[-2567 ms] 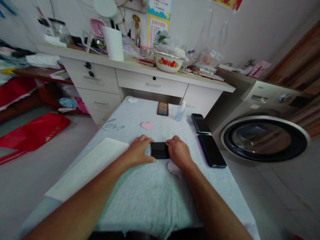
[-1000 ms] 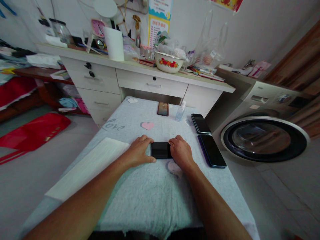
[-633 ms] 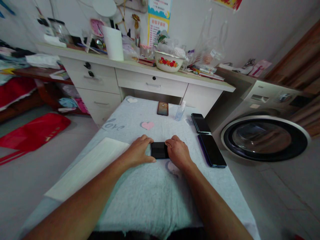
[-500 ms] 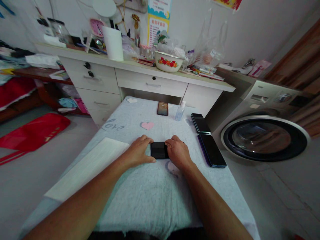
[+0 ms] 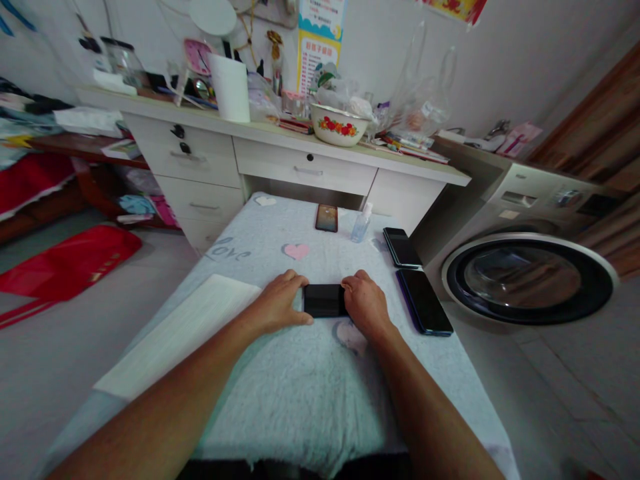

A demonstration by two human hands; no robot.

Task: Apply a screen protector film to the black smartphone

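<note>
A black smartphone (image 5: 324, 301) lies crosswise on the cloth-covered table, its dark screen up. My left hand (image 5: 283, 303) grips its left end, fingers at the far edge and thumb at the near edge. My right hand (image 5: 367, 303) rests on the right end of the screen with its fingers curled and pressed together. Whatever sits under those fingertips is hidden, and so is the phone's right end.
White paper towel (image 5: 185, 333) lies left of my arms. Two more phones, a larger one (image 5: 425, 301) and a smaller one (image 5: 402, 247), lie at right. Farther back are a brown-backed phone (image 5: 327, 218) and a clear spray bottle (image 5: 361, 223). A washing machine (image 5: 530, 200) stands beside the table.
My right hand has slid to the right along the phone's screen, uncovering more of it. My left hand keeps its hold on the left end.
</note>
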